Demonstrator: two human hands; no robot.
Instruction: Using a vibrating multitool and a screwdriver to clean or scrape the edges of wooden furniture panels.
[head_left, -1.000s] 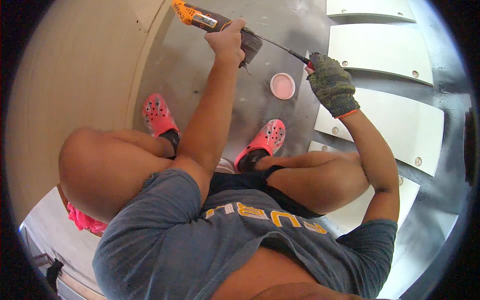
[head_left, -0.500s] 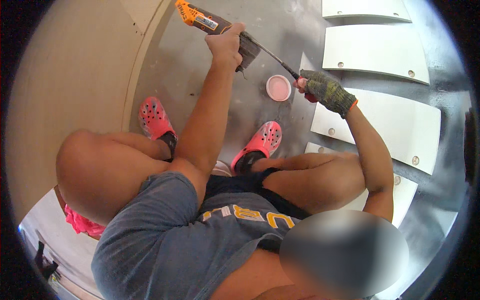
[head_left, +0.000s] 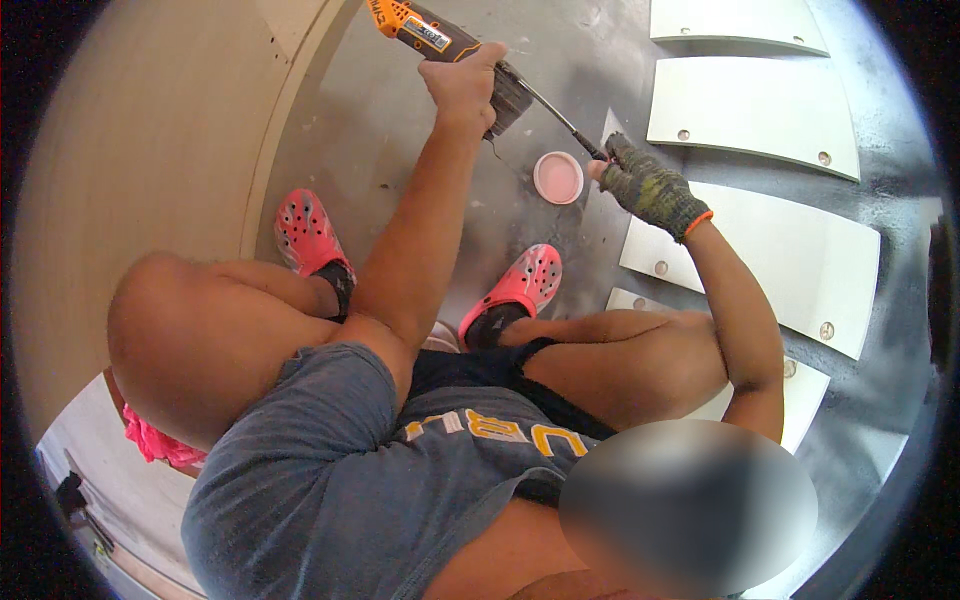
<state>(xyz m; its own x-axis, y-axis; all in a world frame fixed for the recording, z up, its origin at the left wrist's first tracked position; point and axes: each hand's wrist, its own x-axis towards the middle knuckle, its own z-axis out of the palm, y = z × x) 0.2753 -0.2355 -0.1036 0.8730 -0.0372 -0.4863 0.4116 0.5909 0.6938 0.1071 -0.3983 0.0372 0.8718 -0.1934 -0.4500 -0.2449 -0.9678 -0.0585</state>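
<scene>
Knitted cloth glove (head_left: pixel 652 187), glossy pink plastic lid (head_left: pixel 558 177)

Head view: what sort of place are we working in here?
Probably a furniture-assembly or carpentry spot on a bare grey concrete floor. White flat panels with round fittings lie in a row, and the left hand holds an orange power drill whose long bit meets the gloved right hand.
</scene>
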